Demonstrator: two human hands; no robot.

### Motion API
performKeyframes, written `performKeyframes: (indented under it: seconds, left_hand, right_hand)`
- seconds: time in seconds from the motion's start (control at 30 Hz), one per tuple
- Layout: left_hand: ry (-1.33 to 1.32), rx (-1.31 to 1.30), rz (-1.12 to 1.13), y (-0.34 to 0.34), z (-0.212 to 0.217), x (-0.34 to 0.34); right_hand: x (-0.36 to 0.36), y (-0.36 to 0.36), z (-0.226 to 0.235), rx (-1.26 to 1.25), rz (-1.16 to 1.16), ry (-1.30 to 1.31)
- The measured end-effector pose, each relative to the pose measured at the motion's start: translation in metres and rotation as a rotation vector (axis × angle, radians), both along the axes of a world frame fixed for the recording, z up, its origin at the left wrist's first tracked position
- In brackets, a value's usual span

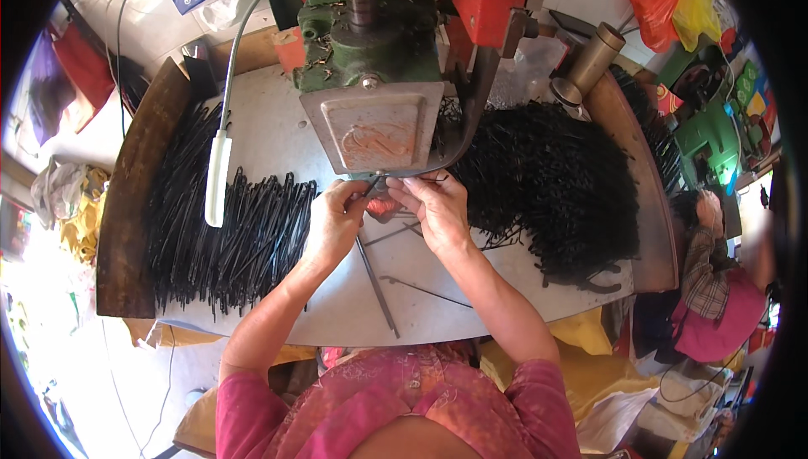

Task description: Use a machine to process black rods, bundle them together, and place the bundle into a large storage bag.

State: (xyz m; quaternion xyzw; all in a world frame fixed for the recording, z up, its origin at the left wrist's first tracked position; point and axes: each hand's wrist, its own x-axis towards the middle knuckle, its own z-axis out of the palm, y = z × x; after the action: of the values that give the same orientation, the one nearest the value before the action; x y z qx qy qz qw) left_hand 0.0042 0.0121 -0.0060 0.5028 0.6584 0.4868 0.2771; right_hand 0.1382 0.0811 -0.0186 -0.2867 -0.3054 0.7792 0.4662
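Both my hands are at the front lower edge of a green machine head (370, 47) with a grey metal cover plate (374, 131). My left hand (337, 215) is closed in a pinch on a thin black strip (373, 185), whose end is near the machine's lower edge. The fingers of my right hand (439, 211) are pressed together beside it; a thin dark piece shows at their tips, too small to make out fully. An orange-red patch (383, 208) shows between the hands. Below them, a long black strip (376, 282) lies slanting on the metal table (337, 316).
Long black strips (244, 240) lie heaped at left, and a larger dark pile (564, 181) at right. A white lamp bar (218, 181) hangs over the left heap. Wooden boards (135, 206) edge the table. A bronze-coloured flask (596, 59) stands back right. Another person (724, 307) sits at far right.
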Motion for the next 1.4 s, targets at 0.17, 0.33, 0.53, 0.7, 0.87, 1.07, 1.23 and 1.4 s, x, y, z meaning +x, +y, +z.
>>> performKeyframes:
  seconds: [0.17, 0.33, 0.53, 0.7, 0.87, 1.07, 1.23, 1.4]
  left_hand:
    - [0.084, 0.026, 0.007, 0.0019, -0.0009, -0.0001]
    - [0.169, 0.072, 0.027, 0.0006, -0.0013, 0.0005]
    - [0.306, 0.132, 0.031, -0.0009, -0.0021, -0.0002]
    - [0.305, 0.141, 0.027, -0.0010, -0.0045, 0.0000]
    - [0.356, 0.160, 0.037, -0.0014, -0.0026, 0.0018]
    - [0.357, 0.163, 0.025, -0.0009, -0.0037, 0.0022]
    - [0.645, 0.250, 0.050, -0.0030, -0.0060, 0.0061]
    - [0.799, 0.299, 0.004, -0.0040, -0.0019, 0.0051]
  right_hand:
    - [-0.0033, -0.0009, 0.0008, 0.003, -0.025, -0.022]
    - [-0.0039, -0.0042, 0.0020, 0.031, -0.027, -0.049]
    - [-0.0042, -0.0041, 0.0027, 0.050, -0.036, -0.043]
    - [-0.0035, -0.0031, 0.0017, 0.044, -0.042, -0.051]
    - [-0.0041, -0.0036, 0.0030, 0.024, -0.046, -0.057]
    - [-0.0051, -0.0022, 0.0018, 0.025, -0.055, -0.051]
    - [-0.0065, -0.0018, 0.0055, 0.000, -0.063, -0.078]
    - [-0.0046, -0.0028, 0.0052, 0.001, -0.063, -0.098]
